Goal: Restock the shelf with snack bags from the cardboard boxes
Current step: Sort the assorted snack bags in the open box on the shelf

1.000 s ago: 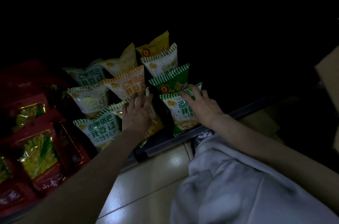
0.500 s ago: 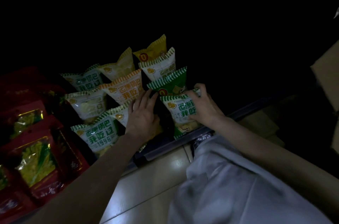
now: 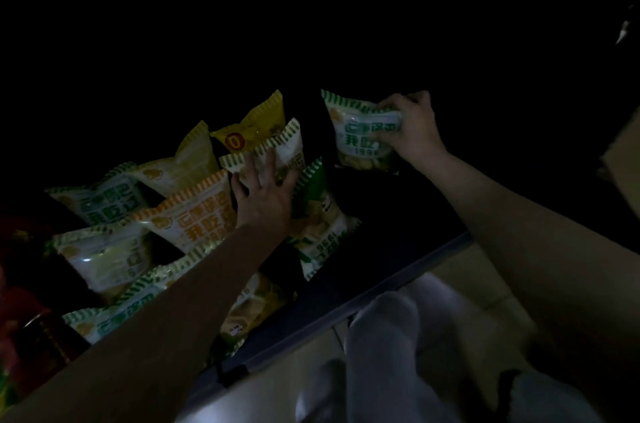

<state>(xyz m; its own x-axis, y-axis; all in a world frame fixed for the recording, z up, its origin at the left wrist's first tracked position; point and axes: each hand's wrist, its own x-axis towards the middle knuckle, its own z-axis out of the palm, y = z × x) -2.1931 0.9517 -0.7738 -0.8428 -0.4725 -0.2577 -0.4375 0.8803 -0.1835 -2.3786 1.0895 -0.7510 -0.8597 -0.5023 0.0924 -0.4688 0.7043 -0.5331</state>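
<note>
Head view: your right hand point(image 3: 410, 131) has lifted the green-and-white snack bag point(image 3: 363, 135) from the shelf point(image 3: 398, 259) front toward the far right, gripping it. Your left hand point(image 3: 265, 195), fingers spread, now presses the standing bags point(image 3: 194, 214), so a slot behind looks ready.

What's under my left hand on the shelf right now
The left hand lies with fingers spread on a white, green-striped snack bag. Its print and whatever lies beneath are covered.
</note>
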